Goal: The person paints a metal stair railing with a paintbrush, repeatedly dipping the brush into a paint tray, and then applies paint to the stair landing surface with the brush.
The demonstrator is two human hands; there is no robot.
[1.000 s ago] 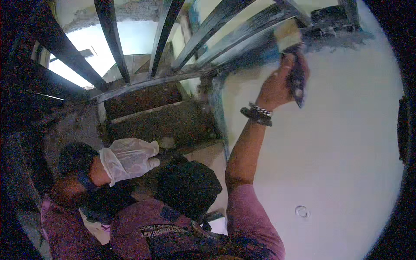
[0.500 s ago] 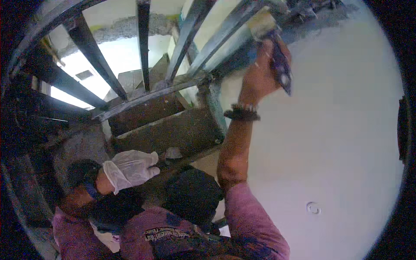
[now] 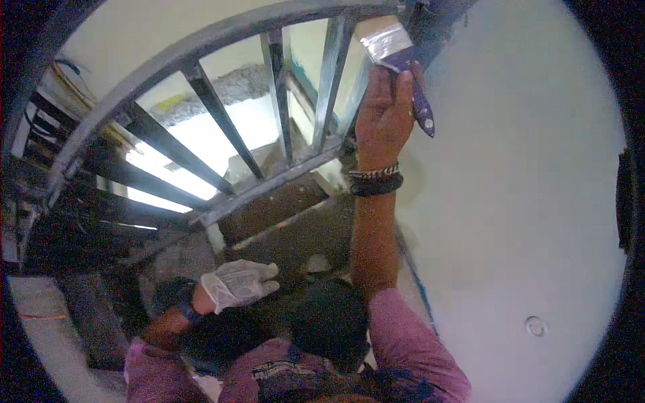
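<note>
My bare right hand (image 3: 384,114) is raised, closed around a flat paintbrush (image 3: 422,111) with a purple handle, a silver ferrule and pale bristles. The bristles are beside the right end of a curved grey railing (image 3: 269,20), near the wall; whether they touch it I cannot tell. Low on the left, my left hand (image 3: 240,285) wears a thin white glove. Its visible fingers stretch out, apart, with nothing seen between them. A small pale object (image 3: 318,264) of unclear kind lies a little right of those fingertips.
Dark slats (image 3: 222,124) run down from the railing to a lower rail (image 3: 269,176). Brown steps (image 3: 289,225) lie beyond my knees. A smooth pale wall (image 3: 504,181) fills the right side, with a round fitting (image 3: 536,326). Cables (image 3: 70,80) hang at the far left.
My right hand has turned the brush, so its ferrule and bristles now show plainly. The view has shifted, bringing more of the railing in. My left hand stays low, in much the same pose.
</note>
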